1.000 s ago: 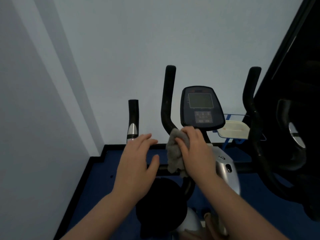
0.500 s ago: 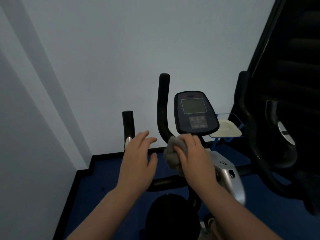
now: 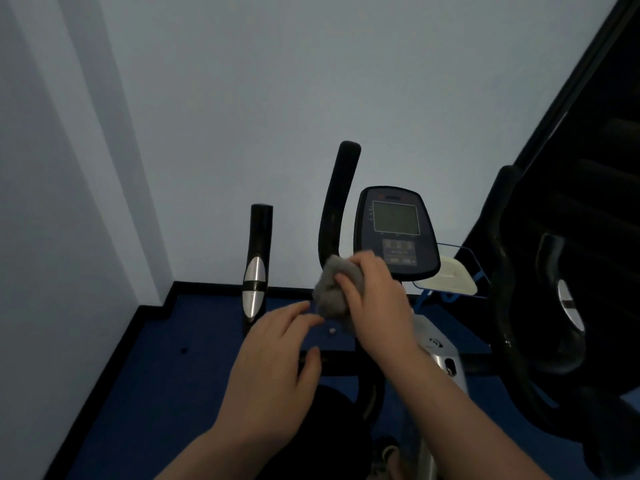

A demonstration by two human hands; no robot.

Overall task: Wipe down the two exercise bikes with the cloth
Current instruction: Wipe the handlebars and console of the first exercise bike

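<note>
Down at the base of the upright black handlebar [image 3: 337, 206], the right hand [image 3: 375, 303] has the grey cloth [image 3: 330, 292] bunched tight, fingers [image 3: 349, 280] curled round it and pressing it to the bar just left of the console [image 3: 396, 232]. The left hand [image 3: 273, 372] hovers beside it, fingers relaxed and spread, holding nothing; whether it touches the crossbar [image 3: 337, 365] below, I cannot tell. 1 bike is under the hands, and the dark frame of a 2nd machine [image 3: 540, 306] stands just to the right, so by my read the job is at an early stage. The cloth looks soft, light and floppy: it should mould round tubing, and a wadded grip with a loose tail free suits these bars. The bike itself looks stiff and heavy enough to take firm rubbing; the console screen likely wants a gentler touch. A short grip with a silver sensor plate [image 3: 254, 287] stands to the left, not yet reached.
</note>
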